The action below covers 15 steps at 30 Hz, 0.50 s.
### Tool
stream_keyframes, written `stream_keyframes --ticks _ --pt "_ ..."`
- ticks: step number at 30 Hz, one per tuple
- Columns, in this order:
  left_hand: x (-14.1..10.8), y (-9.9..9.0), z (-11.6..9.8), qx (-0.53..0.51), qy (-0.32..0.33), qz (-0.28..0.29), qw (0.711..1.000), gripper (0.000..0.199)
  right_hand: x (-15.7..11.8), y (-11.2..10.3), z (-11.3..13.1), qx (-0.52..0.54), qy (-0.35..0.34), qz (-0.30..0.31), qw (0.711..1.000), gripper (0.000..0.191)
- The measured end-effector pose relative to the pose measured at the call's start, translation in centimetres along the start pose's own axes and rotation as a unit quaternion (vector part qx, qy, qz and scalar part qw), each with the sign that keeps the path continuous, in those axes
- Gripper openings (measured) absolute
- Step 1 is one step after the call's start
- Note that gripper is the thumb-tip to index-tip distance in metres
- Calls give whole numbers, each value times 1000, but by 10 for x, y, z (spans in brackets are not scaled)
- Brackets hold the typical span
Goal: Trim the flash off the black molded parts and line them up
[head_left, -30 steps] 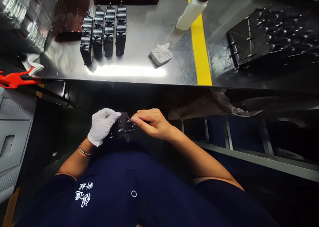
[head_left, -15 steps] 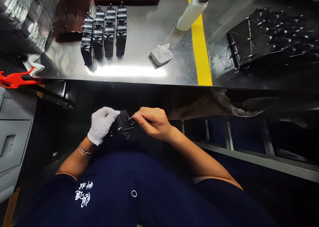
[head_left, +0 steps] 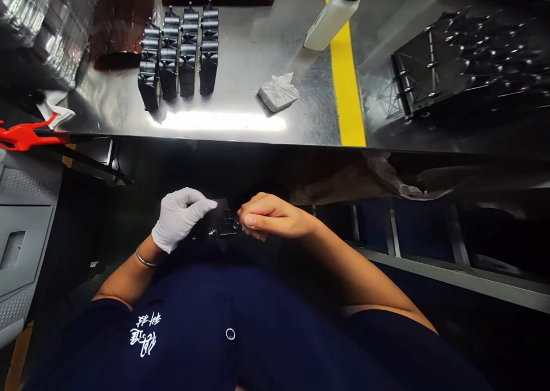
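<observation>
In a white glove, my left hand (head_left: 178, 218) pinches a dark bracket-like part (head_left: 222, 222) by its upper left side. This part has small shiny pins and a cut-out, and it hangs in front of my shirt, below the table edge. My bare right hand (head_left: 272, 216) is at the part's right side with its fingers curled closed. Whatever those fingers hold is hidden by the hand. Several similar black parts (head_left: 187, 53) stand in a row on the metal table (head_left: 240, 102).
A wrapped white packet (head_left: 278, 93) and a white bottle (head_left: 333, 22) stand on the table, beside yellow tape (head_left: 349, 93). Dark parts with pins (head_left: 485, 59) lie at the right. Red-handled tool (head_left: 28, 136), brown roll (head_left: 122, 24) and grey drawers (head_left: 23, 242) are at the left.
My left hand has shifted slightly right with the dark part, which has tilted. My right hand has moved right and its fingers have curled in; the thin shiny tip at them no longer shows.
</observation>
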<state>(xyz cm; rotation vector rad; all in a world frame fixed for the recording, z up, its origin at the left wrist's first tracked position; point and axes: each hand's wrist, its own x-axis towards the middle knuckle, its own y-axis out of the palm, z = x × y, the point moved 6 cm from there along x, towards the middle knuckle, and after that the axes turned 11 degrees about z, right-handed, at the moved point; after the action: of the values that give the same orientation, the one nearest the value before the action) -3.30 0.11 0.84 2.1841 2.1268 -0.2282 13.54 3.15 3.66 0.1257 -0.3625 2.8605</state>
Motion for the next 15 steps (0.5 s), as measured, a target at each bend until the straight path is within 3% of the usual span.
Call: stream_keyframes --ticks 3,7,15 --pt "1 -5 -5 13 35 -7 999 33 -2 -5 5 -83 1 -46 995 43" --pt "3 -5 -7 21 37 -6 999 32 2 -3 12 -275 -11 -92 957 43" --pt "4 -2 5 3 -8 -46 999 37 4 -3 5 -346 4 -128 930 48"
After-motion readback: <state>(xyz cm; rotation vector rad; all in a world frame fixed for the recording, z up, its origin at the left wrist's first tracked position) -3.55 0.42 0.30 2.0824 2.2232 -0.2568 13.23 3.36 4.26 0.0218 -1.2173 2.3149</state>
